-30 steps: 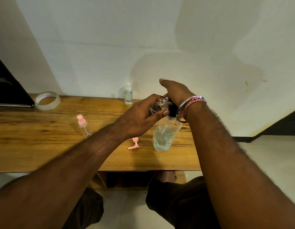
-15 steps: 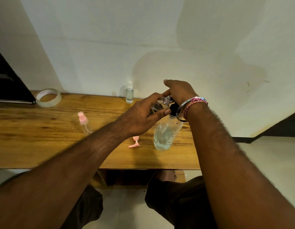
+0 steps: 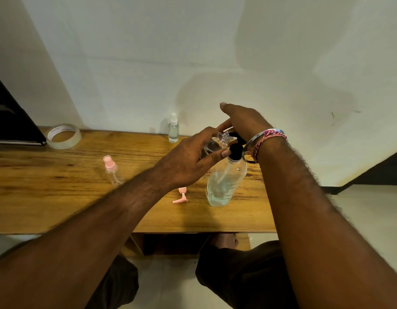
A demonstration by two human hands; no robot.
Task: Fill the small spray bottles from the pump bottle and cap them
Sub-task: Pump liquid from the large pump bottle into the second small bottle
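A clear pump bottle (image 3: 224, 184) with a black pump head (image 3: 236, 150) stands on the wooden table (image 3: 59, 197), partly filled with clear liquid. My left hand (image 3: 188, 161) grips a small clear uncapped spray bottle (image 3: 222, 139), tilted with its mouth at the pump's nozzle. My right hand (image 3: 242, 121) rests on top of the pump head, fingers over it. A pink spray cap (image 3: 181, 196) lies on the table left of the pump bottle. Further left stands a small bottle with a pink sprayer (image 3: 111, 170). A white-capped spray bottle (image 3: 173, 128) stands by the wall.
A roll of clear tape (image 3: 64, 136) lies at the back left beside a dark flat object (image 3: 12, 121). The table's front edge runs just above my knees (image 3: 237, 275). A white wall rises behind the table; pale floor shows at the right.
My right hand has lifted a little on the pump head, thumb raised higher. The left hand keeps the small bottle at the nozzle, almost unmoved.
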